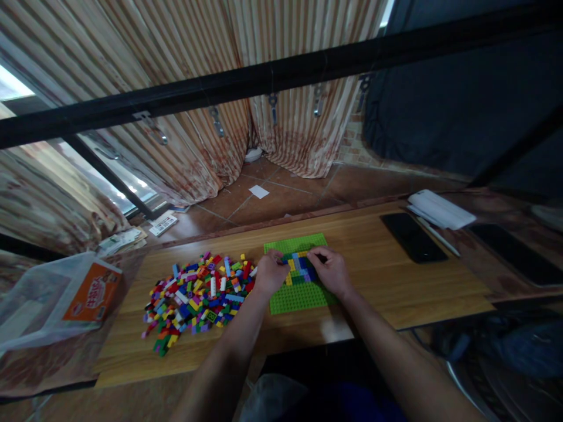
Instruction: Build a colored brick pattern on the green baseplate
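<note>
A green baseplate [297, 298] lies on the wooden table, with a low build of toy bricks [301, 265] in blue, yellow and green across its middle. At the build's left side is my left hand [271, 273], its fingers curled together. My right hand [333, 272] bends over the right side, thumb and fingers closed in a pinch at the dark blue bricks. Whatever either hand holds is too small or hidden to make out. Left of the baseplate spreads a pile of loose toy bricks [200, 299] in many colours.
A clear plastic box [41, 299] with an orange label stands left of the table [369, 234]. Toward the right lie a black phone [412, 237], a pen [437, 236] and a white object [441, 209]. A dark metal bar [246, 82] crosses before striped curtains [185, 146].
</note>
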A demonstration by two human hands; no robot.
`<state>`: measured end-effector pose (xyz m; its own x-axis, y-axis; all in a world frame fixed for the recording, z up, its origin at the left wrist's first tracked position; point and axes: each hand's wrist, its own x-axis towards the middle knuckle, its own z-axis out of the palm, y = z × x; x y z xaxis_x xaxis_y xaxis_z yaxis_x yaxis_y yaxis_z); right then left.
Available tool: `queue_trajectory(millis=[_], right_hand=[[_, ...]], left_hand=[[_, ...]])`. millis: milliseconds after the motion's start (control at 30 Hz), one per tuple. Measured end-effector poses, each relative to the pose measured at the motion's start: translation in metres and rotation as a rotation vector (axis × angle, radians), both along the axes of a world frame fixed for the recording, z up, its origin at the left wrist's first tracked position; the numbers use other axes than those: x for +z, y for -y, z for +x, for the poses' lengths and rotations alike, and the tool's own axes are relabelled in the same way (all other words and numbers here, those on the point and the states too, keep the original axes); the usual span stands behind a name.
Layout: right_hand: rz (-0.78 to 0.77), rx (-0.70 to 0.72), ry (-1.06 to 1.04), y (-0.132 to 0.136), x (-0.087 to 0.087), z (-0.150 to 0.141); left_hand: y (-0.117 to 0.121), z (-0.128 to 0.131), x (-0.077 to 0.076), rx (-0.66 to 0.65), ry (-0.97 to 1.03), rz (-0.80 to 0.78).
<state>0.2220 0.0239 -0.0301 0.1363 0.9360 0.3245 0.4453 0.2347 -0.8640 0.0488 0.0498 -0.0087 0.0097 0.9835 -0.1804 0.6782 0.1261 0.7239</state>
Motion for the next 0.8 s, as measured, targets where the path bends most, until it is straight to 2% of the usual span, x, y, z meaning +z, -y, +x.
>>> queue_trajectory(millis=[233,567,800], right_hand=[[0.008,0.001,0.025,-0.001,-0.002,-0.001],[0.011,0.005,0.031,-0.003,-0.005,-0.001],[0.019,-0.007,0.042,-0.003,-0.005,-0.001]], left_hand=[[-0.001,0.008,0.009,0.016,-0.058,-0.043],[-0.006,0.003,-0.004,-0.034,-0.021,-0.024],[-0.01,0.007,-0.002,0.002,-0.053,0.0]])
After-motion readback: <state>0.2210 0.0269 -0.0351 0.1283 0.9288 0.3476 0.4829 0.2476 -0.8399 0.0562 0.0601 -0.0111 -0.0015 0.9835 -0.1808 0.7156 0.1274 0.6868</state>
